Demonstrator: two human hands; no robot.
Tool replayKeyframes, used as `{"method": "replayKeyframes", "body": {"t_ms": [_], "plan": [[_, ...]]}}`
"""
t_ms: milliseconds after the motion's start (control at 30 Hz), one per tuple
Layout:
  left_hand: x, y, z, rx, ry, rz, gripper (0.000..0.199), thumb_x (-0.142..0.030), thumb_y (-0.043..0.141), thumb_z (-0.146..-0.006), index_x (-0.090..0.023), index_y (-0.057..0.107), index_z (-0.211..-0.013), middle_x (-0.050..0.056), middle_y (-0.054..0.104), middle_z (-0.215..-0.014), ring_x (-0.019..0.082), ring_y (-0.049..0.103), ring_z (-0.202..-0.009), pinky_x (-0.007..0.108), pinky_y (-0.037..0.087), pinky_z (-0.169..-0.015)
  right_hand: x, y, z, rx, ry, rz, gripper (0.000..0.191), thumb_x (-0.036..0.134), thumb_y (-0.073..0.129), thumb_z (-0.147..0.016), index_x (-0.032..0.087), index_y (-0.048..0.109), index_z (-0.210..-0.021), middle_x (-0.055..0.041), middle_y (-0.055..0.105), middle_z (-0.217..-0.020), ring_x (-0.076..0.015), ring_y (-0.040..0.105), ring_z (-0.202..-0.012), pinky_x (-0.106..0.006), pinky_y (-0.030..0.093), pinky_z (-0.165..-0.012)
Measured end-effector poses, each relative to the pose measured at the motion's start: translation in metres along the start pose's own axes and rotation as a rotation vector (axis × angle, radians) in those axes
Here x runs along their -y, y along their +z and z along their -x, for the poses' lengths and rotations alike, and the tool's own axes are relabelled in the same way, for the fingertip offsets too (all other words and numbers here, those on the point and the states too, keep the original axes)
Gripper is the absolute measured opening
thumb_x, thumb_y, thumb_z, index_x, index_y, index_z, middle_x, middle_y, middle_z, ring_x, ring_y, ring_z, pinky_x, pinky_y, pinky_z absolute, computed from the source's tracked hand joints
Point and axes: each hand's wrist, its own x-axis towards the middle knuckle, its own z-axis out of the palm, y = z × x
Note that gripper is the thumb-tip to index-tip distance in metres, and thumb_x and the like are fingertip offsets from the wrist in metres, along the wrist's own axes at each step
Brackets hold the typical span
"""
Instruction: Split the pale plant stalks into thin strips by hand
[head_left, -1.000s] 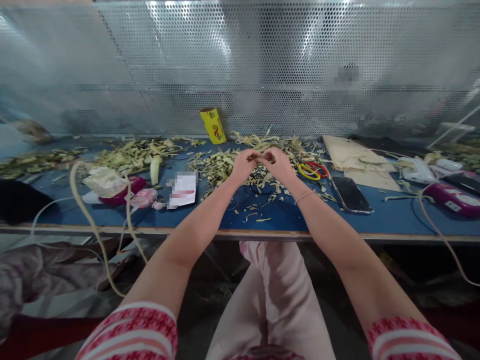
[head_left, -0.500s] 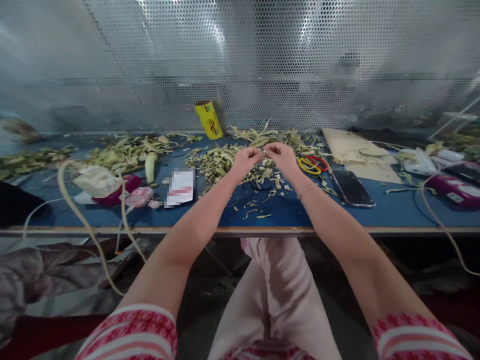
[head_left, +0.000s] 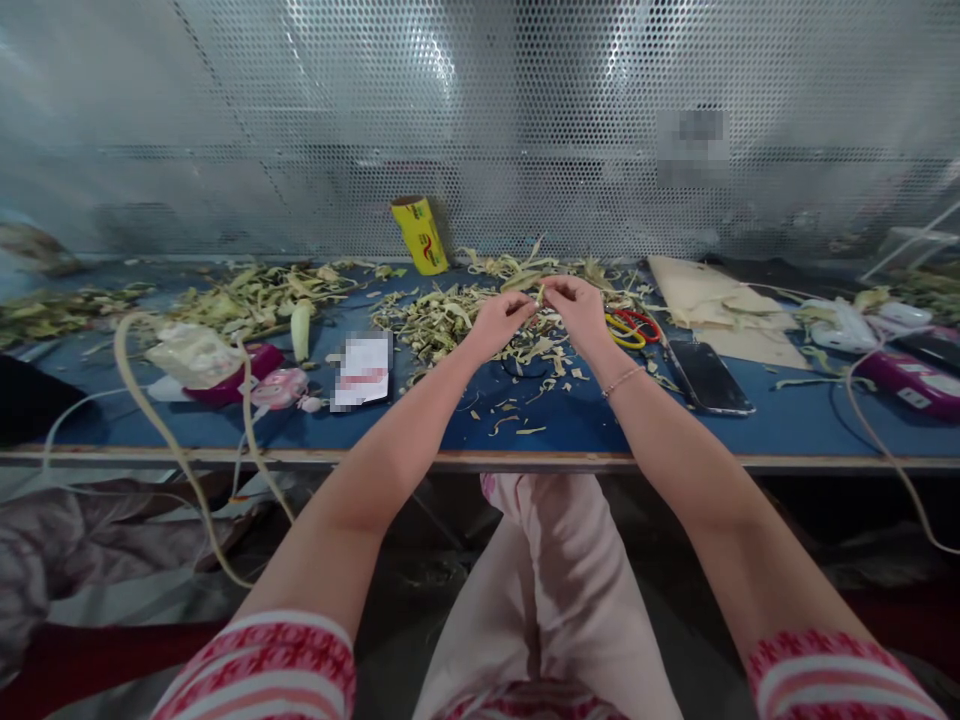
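Observation:
Both hands are raised close together over a heap of dry greenish plant scraps on the blue table. My left hand is closed in a pinch, fingertips near a small pale-green plant piece between the hands. My right hand pinches at the same piece from the right. Scissors with red and yellow handles lie just right of my right hand. Small cut bits are scattered on the table below the hands.
A yellow roll stands at the back by the perforated metal wall. A phone and brown cardboard lie at right. White papers, purple devices and a looped tube are around; another person's legs show lower left.
My hands have moved slightly apart, the right one a little up and right. A pale-green piece now shows between the fingertips. The view has shifted slightly.

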Motion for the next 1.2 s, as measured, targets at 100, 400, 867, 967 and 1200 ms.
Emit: {"method": "replayKeyframes", "body": {"t_ms": [100,400,867,967,1200], "plan": [[0.001,0.001,0.0,0.035,-0.005,0.059,0.03,-0.039,0.056,-0.083,-0.015,0.062,-0.067,0.002,0.061,-0.064,0.011,0.05,-0.058,0.024,0.039,-0.061,0.003,-0.001,0.0,-0.025,-0.006,0.03,0.013,0.021,0.057,-0.076,0.018,0.064,-0.086,-0.0014,0.064,-0.077,-0.0123,0.06,-0.07,-0.031,0.052,-0.076],[0.009,0.0,-0.003,-0.106,0.016,-0.008,0.014,-0.03,0.061,-0.079,-0.017,0.066,-0.079,0.004,0.064,-0.073,0.015,0.056,-0.068,0.027,0.044,-0.066,0.015,-0.015,-0.005,-0.142,-0.165,0.157,0.028,0.043,0.045,-0.09,0.025,0.057,-0.108,-0.004,0.058,-0.094,-0.015,0.06,-0.093,-0.031,0.052,-0.082],[0.018,-0.006,-0.008,-0.232,-0.017,-0.105,0.013,-0.023,0.054,-0.083,-0.016,0.061,-0.092,0.007,0.064,-0.089,0.015,0.059,-0.076,0.027,0.046,-0.072,0.018,-0.022,-0.006,-0.152,-0.117,0.081,0.024,0.045,0.046,-0.09,0.024,0.051,-0.1,-0.0059,0.06,-0.102,-0.0164,0.064,-0.094,-0.032,0.054,-0.079],[0.02,-0.003,-0.008,-0.181,-0.061,0.024,0.02,-0.02,0.054,-0.083,-0.017,0.057,-0.103,0.005,0.063,-0.087,0.01,0.057,-0.061,0.026,0.047,-0.065,0.022,-0.018,-0.001,-0.086,-0.15,0.106,0.024,0.046,0.043,-0.092,0.025,0.049,-0.102,-0.0055,0.061,-0.11,-0.0144,0.064,-0.097,-0.03,0.053,-0.082],[0.026,0.006,-0.008,-0.028,-0.2,0.258,0.059,-0.02,0.067,-0.072,-0.018,0.043,-0.126,-0.002,0.061,-0.074,0.006,0.054,-0.052,0.023,0.047,-0.058,0.029,-0.011,0.002,-0.018,-0.137,0.093,0.025,0.047,0.04,-0.093,0.027,0.047,-0.107,-0.0051,0.06,-0.114,-0.0137,0.063,-0.104,-0.028,0.054,-0.083]]}}
